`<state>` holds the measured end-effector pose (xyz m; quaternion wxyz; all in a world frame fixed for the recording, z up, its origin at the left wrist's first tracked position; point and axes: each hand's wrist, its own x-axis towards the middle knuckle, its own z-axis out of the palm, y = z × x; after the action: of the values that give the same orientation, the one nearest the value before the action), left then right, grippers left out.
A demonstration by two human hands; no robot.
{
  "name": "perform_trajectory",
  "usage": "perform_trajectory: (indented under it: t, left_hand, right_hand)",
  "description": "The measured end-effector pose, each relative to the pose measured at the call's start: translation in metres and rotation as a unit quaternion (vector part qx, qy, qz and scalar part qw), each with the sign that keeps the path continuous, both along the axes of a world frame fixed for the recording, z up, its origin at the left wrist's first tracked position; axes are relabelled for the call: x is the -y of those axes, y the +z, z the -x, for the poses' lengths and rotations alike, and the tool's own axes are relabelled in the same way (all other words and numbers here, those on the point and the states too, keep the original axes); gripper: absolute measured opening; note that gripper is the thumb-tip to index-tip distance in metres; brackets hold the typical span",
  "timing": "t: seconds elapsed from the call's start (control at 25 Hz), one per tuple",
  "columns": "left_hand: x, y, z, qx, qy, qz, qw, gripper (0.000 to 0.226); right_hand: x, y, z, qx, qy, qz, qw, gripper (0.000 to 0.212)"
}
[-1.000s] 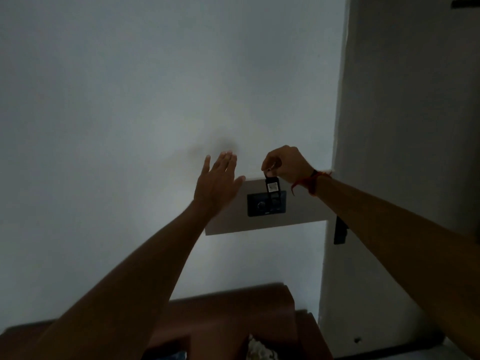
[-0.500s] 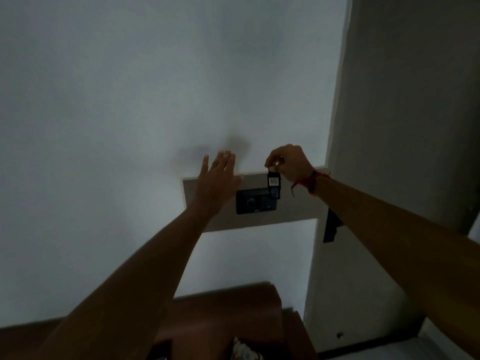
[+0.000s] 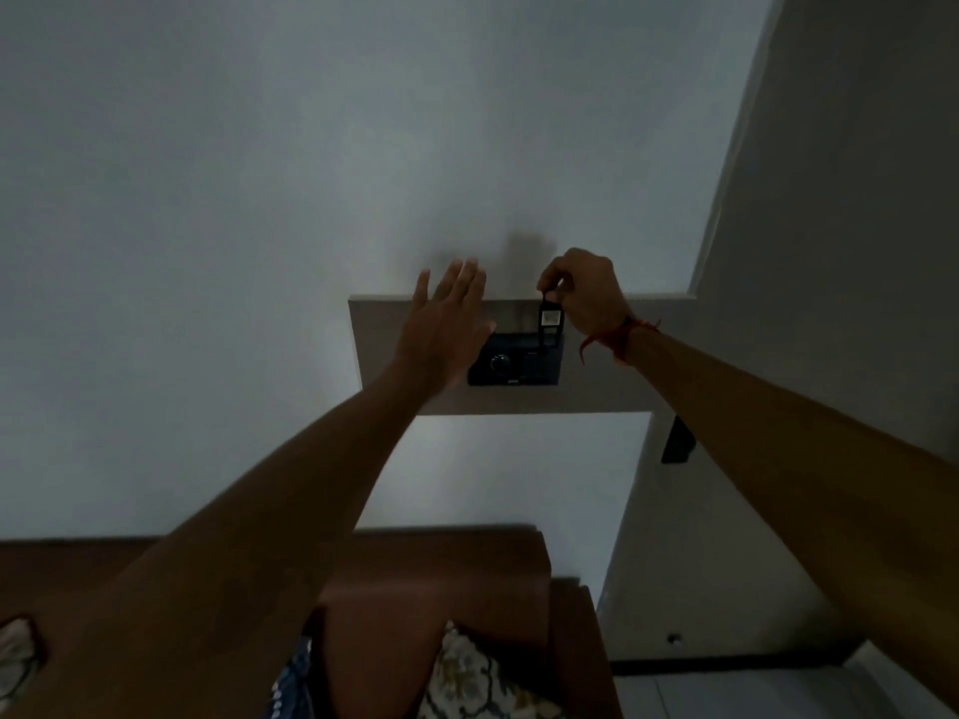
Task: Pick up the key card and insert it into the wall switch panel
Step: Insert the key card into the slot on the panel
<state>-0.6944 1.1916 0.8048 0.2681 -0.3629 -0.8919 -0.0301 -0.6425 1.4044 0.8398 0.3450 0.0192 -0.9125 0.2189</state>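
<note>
Our right hand (image 3: pixel 584 298) pinches the card (image 3: pixel 549 324) by its top so it hangs upright, its lower end at the panel (image 3: pixel 514 363) slot. Our left hand (image 3: pixel 446 329), fingers spread, holds nothing, steadying beside the panel.

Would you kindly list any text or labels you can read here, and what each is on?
None can be read.
Key card: a pale label patch, too blurred to read.
Wall switch panel: a small pale mark under the dial, too small to read.
</note>
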Motion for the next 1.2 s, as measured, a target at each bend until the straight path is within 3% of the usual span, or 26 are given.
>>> perform_trajectory:
  t: [0.72, 1.04, 1.2]
  left_hand:
    - [-0.024, -0.034, 0.038, -0.063, 0.071, -0.004, 0.996, 0.074]
    - [-0.022, -0.037, 0.049, -0.064, 0.075, -0.010, 0.995, 0.075]
    - [-0.026, -0.041, 0.050, -0.059, 0.071, -0.027, 0.995, 0.077]
  right_hand:
    - [-0.019, -0.032, 0.046, -0.026, 0.055, 0.049, 0.997, 0.006]
    - [-0.025, -0.038, 0.040, 0.019, 0.052, 0.037, 0.998, 0.005]
    - [-0.019, -0.040, 0.041, 0.003, 0.068, 0.084, 0.994, 0.017]
